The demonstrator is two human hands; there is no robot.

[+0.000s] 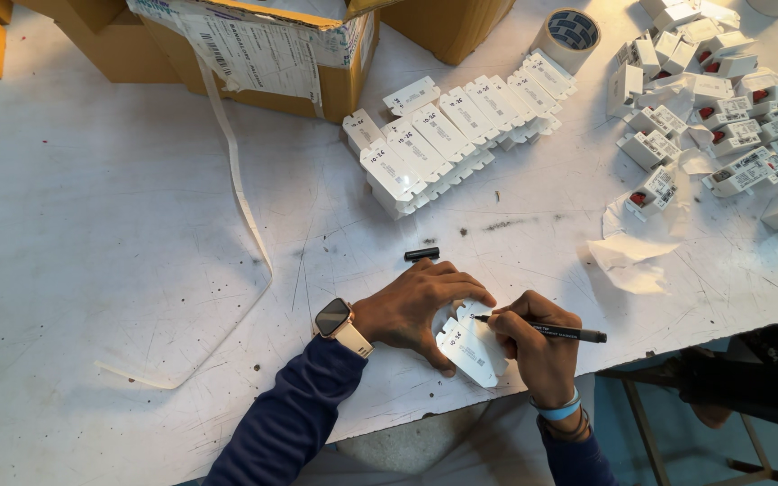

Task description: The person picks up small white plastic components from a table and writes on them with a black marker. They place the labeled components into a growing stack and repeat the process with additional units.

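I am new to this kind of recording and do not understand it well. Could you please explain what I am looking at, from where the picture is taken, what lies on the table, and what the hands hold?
There is no machine here. One camera sits on a person's head and looks down at their two bare hands over a scratched white table.

The left hand, with a smartwatch on its wrist, presses down a small stack of flat white cardboard cartons. The right hand holds a black marker pen with its tip on the top carton. The pen cap lies just beyond the hands.

Farther away are a row of flat marked cartons, a heap of folded small boxes, a tape roll and brown cardboard boxes.
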